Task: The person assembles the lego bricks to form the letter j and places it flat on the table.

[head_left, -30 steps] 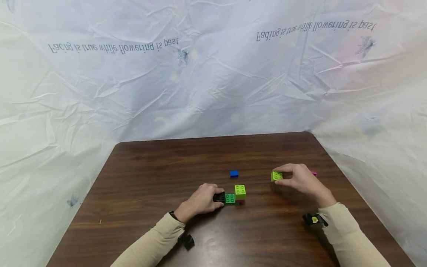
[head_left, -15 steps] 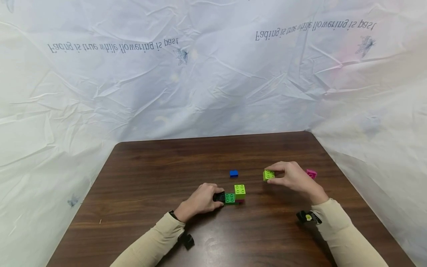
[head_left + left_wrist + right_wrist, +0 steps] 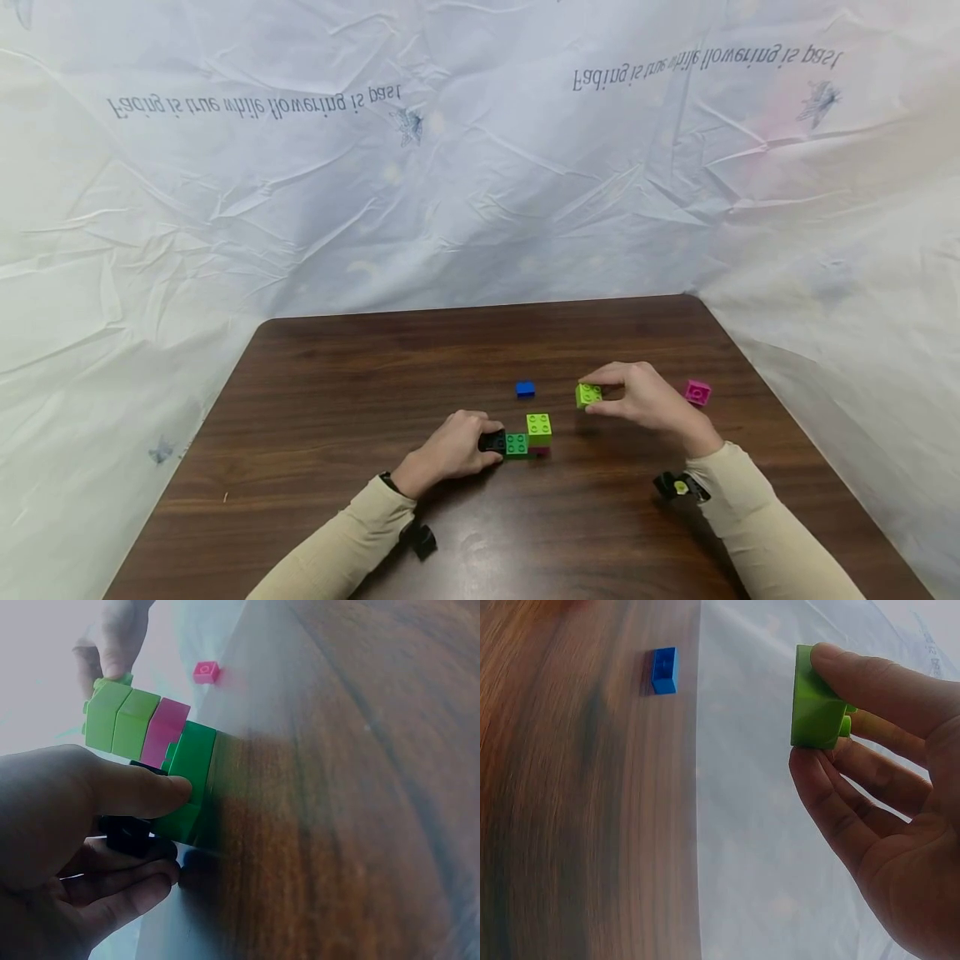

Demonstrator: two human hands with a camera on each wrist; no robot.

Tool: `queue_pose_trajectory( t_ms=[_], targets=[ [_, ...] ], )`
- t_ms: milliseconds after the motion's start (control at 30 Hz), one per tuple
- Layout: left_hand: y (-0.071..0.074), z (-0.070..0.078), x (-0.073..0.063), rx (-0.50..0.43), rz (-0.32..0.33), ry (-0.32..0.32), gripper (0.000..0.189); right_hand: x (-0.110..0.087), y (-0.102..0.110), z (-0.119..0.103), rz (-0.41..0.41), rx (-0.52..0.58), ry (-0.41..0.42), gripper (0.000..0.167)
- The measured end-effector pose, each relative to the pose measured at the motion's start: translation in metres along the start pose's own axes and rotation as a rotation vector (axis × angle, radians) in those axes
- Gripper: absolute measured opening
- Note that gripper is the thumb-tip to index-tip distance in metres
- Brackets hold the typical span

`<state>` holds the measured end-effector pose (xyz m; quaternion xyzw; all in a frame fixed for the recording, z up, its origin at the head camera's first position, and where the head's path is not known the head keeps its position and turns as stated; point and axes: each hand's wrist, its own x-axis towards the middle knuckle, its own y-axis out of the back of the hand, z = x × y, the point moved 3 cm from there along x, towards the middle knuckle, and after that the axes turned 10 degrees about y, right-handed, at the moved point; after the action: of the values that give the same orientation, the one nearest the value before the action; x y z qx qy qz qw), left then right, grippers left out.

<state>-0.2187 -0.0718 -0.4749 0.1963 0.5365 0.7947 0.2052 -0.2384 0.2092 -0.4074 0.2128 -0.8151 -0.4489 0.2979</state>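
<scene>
My left hand (image 3: 452, 446) grips the left end of a joined toy-brick assembly on the table, around its black brick (image 3: 492, 442). In the left wrist view the thumb lies against the green brick (image 3: 191, 757). Above the green part sit a pink brick (image 3: 165, 733) and lime green on top (image 3: 538, 427). My right hand (image 3: 645, 400) pinches a separate lime green brick (image 3: 588, 396) between thumb and fingers, studs up, above the table to the right of the assembly. In the right wrist view the held brick (image 3: 817, 709) shows its plain sides.
A small blue brick (image 3: 525, 389) lies behind the assembly. A pink brick (image 3: 697, 392) rests near the right side of the brown wooden table (image 3: 360, 358), its hollow side showing. Pale printed sheeting (image 3: 480, 183) hangs around the back and sides.
My right hand has moved left with the lime green brick, towards the assembly. The loose pink brick behind that hand has come into full view. My left hand stays in place.
</scene>
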Motion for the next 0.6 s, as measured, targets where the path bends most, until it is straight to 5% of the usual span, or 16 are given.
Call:
queue_pose_trajectory(
  t_ms=[600],
  targets=[
    [0.001, 0.002, 0.000, 0.002, 0.008, -0.001, 0.046, 0.018, -0.008, -0.027, -0.026, 0.065, 0.147, 0.036]
  ],
)
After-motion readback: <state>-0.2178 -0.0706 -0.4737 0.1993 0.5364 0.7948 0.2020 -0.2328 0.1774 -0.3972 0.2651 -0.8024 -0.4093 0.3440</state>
